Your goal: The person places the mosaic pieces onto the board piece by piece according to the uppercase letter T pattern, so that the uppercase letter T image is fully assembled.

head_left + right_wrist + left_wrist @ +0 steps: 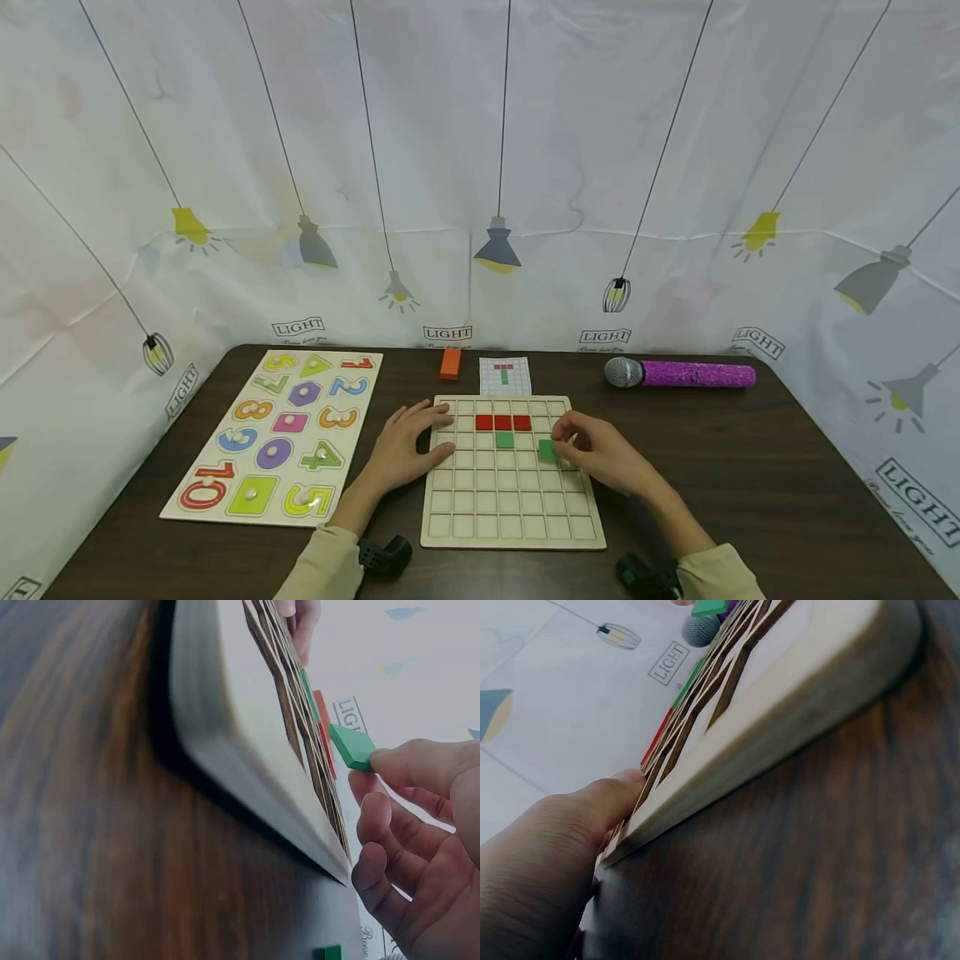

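Note:
A pale wooden grid board (510, 527) lies flat on the table. Three red square tiles (502, 422) form a row in its upper part, with a green tile (505, 439) directly below the middle one. My right hand (603, 450) pinches another green square tile (351, 747) between thumb and fingertip, above the board's right side. The right wrist view shows that tile tilted and apart from the board. On the upper left edge of the board rests my left hand (405, 446), fingers spread and thumb on the surface.
Behind the board lies a printed pattern card (517, 379) with a red and green T. An orange block (450, 364) and a purple microphone (693, 374) are at the back. A number puzzle board (247, 400) lies left. One green piece (328, 952) sits right of the grid.

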A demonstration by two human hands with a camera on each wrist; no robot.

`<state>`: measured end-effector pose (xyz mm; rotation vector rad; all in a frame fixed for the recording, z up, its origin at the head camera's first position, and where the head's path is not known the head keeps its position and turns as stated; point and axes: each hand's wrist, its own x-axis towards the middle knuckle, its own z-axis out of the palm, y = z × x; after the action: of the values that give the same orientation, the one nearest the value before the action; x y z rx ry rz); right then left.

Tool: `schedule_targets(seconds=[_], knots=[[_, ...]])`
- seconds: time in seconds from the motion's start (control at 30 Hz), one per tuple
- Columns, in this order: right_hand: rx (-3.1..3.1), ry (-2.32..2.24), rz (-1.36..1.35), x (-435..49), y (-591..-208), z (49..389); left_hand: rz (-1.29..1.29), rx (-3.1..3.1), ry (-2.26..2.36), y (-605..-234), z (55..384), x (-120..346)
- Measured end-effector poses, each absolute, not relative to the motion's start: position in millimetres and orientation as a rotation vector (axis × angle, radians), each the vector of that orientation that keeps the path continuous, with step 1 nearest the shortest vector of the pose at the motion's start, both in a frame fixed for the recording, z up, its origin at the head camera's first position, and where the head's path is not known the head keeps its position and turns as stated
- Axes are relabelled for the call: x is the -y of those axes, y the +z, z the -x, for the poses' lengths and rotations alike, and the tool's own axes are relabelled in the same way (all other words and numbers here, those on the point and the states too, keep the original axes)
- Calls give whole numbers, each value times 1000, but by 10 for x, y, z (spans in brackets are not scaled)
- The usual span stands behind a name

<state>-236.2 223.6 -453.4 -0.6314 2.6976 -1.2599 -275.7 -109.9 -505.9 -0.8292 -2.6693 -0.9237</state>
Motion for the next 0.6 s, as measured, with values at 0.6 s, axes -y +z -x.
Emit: schedule_targets(seconds=[0.6], knots=[[-2661,-1250,707,-1984,-4556,2414,834,2669,-924,-5040,2747,1094]])
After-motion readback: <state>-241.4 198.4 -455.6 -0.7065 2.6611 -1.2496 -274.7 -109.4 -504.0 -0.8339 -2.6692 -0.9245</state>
